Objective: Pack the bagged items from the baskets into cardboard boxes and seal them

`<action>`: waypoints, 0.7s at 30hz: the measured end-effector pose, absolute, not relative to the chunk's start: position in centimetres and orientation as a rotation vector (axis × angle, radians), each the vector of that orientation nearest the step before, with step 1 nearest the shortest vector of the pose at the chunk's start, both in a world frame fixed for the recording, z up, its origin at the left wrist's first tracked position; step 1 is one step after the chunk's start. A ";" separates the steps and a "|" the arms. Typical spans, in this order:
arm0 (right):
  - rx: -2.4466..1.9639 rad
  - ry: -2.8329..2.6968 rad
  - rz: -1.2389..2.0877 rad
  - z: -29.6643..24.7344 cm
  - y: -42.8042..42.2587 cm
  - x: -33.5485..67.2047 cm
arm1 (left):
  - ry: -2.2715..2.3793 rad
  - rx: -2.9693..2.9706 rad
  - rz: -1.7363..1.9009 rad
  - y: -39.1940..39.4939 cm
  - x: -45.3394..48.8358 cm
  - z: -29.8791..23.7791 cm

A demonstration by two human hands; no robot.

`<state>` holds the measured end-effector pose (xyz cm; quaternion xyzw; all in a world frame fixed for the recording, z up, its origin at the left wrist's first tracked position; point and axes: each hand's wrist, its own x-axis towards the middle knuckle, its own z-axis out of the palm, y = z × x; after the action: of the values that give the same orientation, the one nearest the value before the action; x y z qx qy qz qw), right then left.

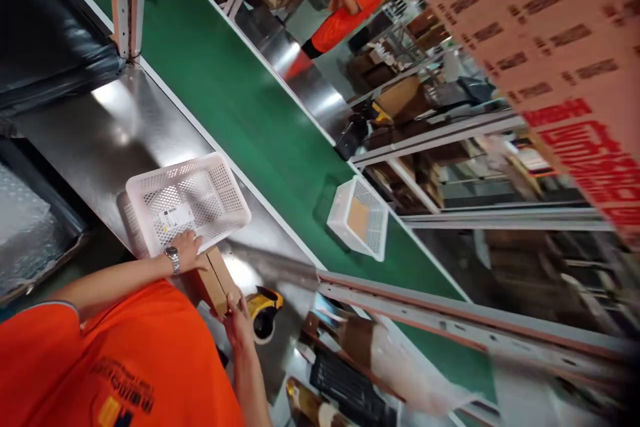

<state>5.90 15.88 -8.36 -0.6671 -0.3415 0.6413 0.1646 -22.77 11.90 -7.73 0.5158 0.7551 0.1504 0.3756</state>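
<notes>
A small brown cardboard box (216, 280) is held at the near edge of the steel table, just below a white plastic basket (150, 181). My left hand (187, 250), with a metal watch on the wrist, grips the box's far end, close against the basket's rim. My right hand (239, 321) holds the box's near end. Inside the basket lies a white label slip (175, 216).
A second white basket (341, 208) with a brown item rides the green conveyor belt (235, 87). A yellow tape dispenser (263, 310) and a black keyboard (345, 383) lie near my right hand. A co-worker in orange (350, 7) stands beyond. A printed carton (550, 47) fills the upper right.
</notes>
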 end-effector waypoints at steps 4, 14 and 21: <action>-1.850 -1.069 1.842 -9.0 16.0 6.0 | 1.898 1.258 0.265 8.8 -24.3 -8.4; -1.772 -0.882 1.865 -8.8 15.7 5.0 | 2.086 1.359 0.402 7.0 -29.2 -7.5; -1.698 -0.939 1.887 -9.6 15.5 5.3 | 1.882 1.188 0.695 11.1 -20.4 -8.4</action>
<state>5.32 15.53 -9.56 -0.6127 -0.3389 0.6806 0.2158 -20.39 11.14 -8.42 0.4683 0.7420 0.2740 0.3938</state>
